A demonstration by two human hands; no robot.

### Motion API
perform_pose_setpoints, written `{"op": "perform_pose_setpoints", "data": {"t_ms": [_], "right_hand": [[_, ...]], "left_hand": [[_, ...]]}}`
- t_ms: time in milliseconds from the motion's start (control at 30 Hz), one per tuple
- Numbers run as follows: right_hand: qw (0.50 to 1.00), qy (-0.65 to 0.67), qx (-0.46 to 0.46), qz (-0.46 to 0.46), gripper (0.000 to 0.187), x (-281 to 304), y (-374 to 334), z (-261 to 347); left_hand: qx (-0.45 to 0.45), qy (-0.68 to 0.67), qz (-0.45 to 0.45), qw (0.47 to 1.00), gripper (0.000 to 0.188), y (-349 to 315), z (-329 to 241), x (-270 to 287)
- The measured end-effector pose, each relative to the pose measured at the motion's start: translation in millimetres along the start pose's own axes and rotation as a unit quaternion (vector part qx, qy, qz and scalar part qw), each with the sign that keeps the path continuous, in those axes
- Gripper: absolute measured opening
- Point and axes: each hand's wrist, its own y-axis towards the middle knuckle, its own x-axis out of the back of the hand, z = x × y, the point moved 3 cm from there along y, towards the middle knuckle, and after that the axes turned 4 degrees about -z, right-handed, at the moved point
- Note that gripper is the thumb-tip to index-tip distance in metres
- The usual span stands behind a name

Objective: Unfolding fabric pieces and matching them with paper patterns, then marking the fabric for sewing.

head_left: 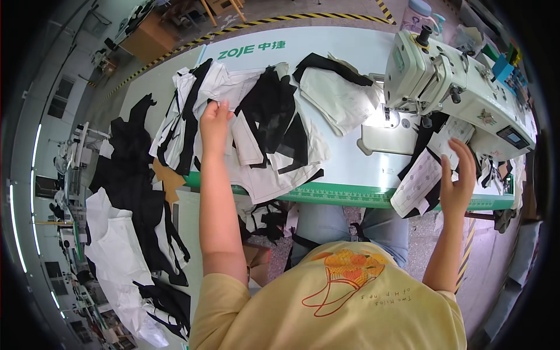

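My left hand point(216, 119) is at the pile on the left of the sewing table, its fingers pinched on the edge of a white fabric piece point(224, 87). Just right of it lie black fabric pieces point(265, 111) over more white ones. My right hand point(457, 178) is raised beside the front edge, fingers apart and holding nothing. Close to it, a white printed panel point(415, 182) with black fabric under it hangs partly over the green ruled edge point(332, 195). Behind that hand stands a white sewing machine point(446, 87), its lamp lit over the needle plate point(388, 137).
A white and black cut stack point(338, 96) lies left of the needle. Black cloth point(125, 160) and white cloth point(119, 233) drape over a surface at my left. At the back right stands a bottle point(416, 16). Cloth scraps point(265, 219) lie below the table.
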Motion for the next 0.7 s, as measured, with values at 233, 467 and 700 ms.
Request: {"op": "perform_pose_setpoints", "data": {"t_ms": [233,467,700], "right_hand": [[0.981,0.154,0.045,0.106,0.026,-44,-5,76],[0.945,0.245,0.083,0.2,0.023,-91,-23,108],[0.906,0.34,-0.013,0.253,0.025,-128,-27,115]], "left_hand": [[-0.132,0.133,-0.015,0.982,0.022,2,-16,6],[-0.233,0.259,-0.039,0.936,0.017,-34,-57,-15],[-0.339,0.366,0.121,0.858,0.035,-43,-35,-30]]}}
